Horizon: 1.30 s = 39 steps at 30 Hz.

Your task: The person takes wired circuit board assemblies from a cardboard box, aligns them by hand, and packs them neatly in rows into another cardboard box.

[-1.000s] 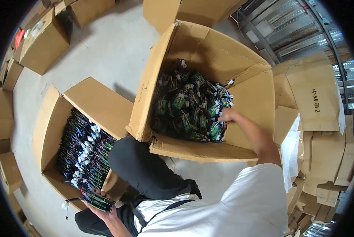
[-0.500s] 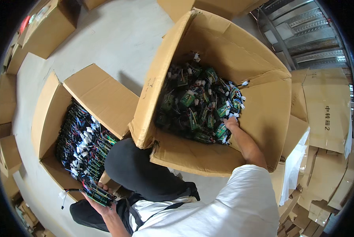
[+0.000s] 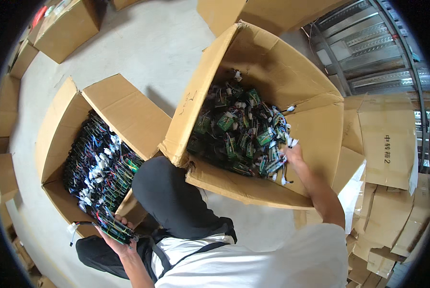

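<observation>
My left hand [image 3: 114,244] is closed around a stack of green circuit boards [image 3: 115,228] with coloured wires, low at the near edge of the smaller carton. One cable with a white plug hangs off the stack's left side. Inside the large carton [image 3: 318,139], my right hand [image 3: 294,155] grips a circuit board with wires [image 3: 275,160], its white plugs dangling; the fingers are partly blurred. Beneath it lies a jumbled heap of wired circuit boards [image 3: 227,121]. In the smaller carton [image 3: 54,132], similar boards [image 3: 95,163] stand packed in rows, with white plugs along the middle.
The large carton's near flap [image 3: 239,185] folds down beside my knee [image 3: 169,197]. A raised flap [image 3: 123,108] of the smaller carton reaches toward the large one. More cartons [image 3: 387,139] are stacked on the right, by a metal rack [image 3: 368,48]. Other cartons [image 3: 68,31] line the left.
My right hand has lifted slightly and shifted right, raising a wired board off the heap. My left hand still holds its stack. The whole view has shifted a little.
</observation>
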{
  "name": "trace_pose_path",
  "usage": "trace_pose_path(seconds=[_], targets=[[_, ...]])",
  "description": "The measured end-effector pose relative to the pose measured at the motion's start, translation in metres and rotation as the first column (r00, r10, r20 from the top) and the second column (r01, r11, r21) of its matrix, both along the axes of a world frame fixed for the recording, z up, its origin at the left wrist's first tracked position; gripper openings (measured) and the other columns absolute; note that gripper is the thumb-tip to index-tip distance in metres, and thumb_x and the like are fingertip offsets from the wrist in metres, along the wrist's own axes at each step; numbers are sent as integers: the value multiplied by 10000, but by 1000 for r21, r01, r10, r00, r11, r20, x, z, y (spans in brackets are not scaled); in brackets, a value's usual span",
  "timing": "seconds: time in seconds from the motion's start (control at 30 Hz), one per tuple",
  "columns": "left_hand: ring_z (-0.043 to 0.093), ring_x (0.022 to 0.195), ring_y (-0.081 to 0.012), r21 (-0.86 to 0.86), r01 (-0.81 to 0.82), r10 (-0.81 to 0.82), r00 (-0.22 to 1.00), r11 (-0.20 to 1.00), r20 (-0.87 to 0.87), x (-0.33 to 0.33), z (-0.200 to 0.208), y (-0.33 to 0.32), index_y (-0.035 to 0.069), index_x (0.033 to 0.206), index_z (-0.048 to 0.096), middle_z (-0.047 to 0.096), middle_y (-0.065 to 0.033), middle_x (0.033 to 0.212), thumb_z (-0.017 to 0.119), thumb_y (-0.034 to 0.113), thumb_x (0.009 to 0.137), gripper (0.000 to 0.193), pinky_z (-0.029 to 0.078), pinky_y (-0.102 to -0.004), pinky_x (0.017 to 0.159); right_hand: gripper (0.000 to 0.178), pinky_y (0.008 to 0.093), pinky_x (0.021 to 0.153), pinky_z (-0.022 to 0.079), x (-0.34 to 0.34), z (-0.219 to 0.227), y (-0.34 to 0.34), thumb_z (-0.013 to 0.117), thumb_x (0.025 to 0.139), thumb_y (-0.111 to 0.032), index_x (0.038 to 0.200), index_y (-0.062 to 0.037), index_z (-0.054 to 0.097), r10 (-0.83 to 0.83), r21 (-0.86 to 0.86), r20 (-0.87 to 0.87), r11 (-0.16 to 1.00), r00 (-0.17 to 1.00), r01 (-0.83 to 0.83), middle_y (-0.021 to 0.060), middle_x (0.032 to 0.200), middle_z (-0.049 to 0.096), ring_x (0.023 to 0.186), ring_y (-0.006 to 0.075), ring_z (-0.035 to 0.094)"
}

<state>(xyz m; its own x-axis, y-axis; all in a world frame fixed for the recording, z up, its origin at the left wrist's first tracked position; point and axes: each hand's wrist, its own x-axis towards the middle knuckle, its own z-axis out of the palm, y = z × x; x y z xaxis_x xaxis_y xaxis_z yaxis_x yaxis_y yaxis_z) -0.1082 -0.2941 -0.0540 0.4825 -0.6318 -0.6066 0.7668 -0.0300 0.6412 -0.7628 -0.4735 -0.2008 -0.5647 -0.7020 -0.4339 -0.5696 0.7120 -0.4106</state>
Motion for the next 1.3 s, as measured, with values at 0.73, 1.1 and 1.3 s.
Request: trace_pose_path(seconds=[0.73,1.1,1.3], targets=[[419,1369,-454,-646,-31,-427,726,763,-539,8,49,-40,-112,1054,638,449,-340,1430,401,780,892,937,345,-507,1175,162,299,442,460,403,426,-29,558,720,49,856,-21,506,862,-675,493,463,115,-575,171,651,607,499,205,575],[576,1224,-420,-696,312,-668,673,646,-318,20,9,2,-58,1373,480,557,-295,1332,561,491,963,689,487,-605,1020,70,340,596,479,642,372,41,537,725,-33,724,-2,600,471,-315,667,-524,-577,-792,77,677,637,614,187,579],[648,1147,-319,-574,35,-351,821,818,-450,35,26,40,55,1378,520,636,-160,1275,533,694,898,800,546,-483,983,149,389,738,483,679,358,74,522,982,-126,1007,15,564,602,-421,412,-540,-684,-729,178,830,604,761,304,600]])
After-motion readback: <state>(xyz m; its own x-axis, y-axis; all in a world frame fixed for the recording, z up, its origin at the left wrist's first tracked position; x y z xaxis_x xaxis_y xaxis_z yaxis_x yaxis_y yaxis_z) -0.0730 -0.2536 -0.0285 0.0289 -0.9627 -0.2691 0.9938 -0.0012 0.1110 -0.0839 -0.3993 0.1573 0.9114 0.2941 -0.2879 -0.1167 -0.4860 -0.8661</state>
